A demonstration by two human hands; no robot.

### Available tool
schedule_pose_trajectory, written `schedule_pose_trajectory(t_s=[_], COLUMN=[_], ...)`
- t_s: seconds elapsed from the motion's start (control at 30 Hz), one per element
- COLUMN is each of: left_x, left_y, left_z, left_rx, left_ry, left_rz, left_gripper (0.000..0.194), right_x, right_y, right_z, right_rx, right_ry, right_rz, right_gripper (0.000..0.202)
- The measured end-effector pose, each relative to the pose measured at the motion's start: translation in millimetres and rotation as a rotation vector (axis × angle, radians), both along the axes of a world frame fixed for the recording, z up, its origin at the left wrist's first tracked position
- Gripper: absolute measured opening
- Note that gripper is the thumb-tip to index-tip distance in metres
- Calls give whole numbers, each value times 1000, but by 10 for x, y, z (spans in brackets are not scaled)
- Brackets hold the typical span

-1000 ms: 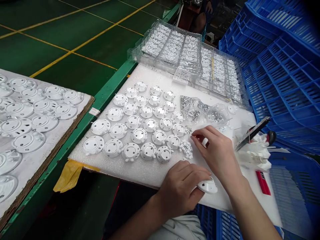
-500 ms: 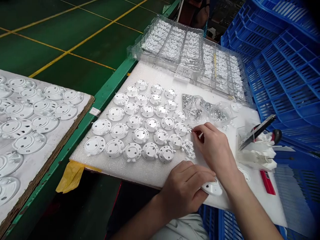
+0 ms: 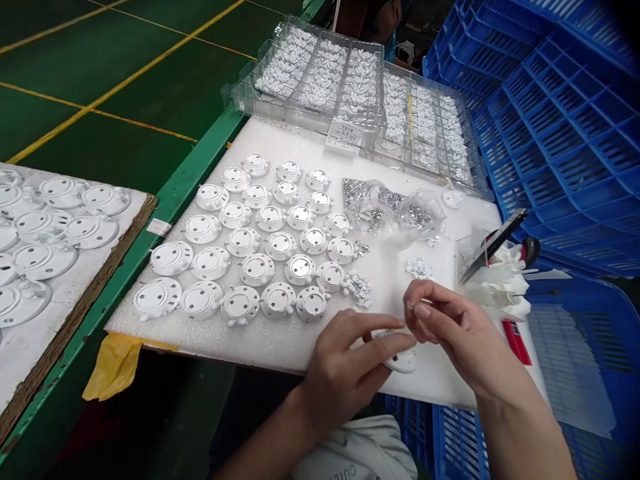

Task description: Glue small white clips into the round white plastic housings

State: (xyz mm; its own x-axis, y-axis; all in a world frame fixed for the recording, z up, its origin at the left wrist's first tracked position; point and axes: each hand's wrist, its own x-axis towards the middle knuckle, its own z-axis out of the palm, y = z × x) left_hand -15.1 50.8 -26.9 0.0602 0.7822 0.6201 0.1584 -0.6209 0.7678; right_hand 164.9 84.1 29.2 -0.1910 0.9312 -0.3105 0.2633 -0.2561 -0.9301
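Observation:
My left hand (image 3: 350,353) is closed around a white round part (image 3: 401,361) near the front edge of the foam-topped table; its fingers hide much of the part. Just right of it, my right hand (image 3: 440,317) pinches something tiny between thumb and fingertips, too small to name. Rows of white round parts (image 3: 257,269) with dark dots lie to the left. Beside them are a small pile of white pieces (image 3: 359,288) and a few small metal pieces (image 3: 361,249). Another little white pile (image 3: 419,268) lies beyond my right hand.
Clear trays (image 3: 320,70) of white pieces stand at the back, behind plastic bags of metal pieces (image 3: 373,207). A holder with a black-handled tool (image 3: 493,245) and a red object (image 3: 516,342) are at the right, near blue crates (image 3: 560,133). Another board (image 3: 107,263) of parts lies left.
My right hand has moved from the small metal pieces toward the front, close to my left hand's fingertips. The whole view has shifted, so the table appears further left.

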Motion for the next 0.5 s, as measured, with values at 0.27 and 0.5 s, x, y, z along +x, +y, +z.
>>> schedule_pose_trajectory(t_s=[0.27,0.5], left_x=[43,65], left_y=[34,46], left_z=[-12,-27], left_rx=[-25,2], left_ry=[104,195], left_rz=[27,38], left_gripper=[27,27], right_x=[47,61], right_y=[-52,-74], right_z=[-93,-136], right_rx=[-85,-61], right_ry=[41,9], right_rz=[36,21], right_gripper=[41,37])
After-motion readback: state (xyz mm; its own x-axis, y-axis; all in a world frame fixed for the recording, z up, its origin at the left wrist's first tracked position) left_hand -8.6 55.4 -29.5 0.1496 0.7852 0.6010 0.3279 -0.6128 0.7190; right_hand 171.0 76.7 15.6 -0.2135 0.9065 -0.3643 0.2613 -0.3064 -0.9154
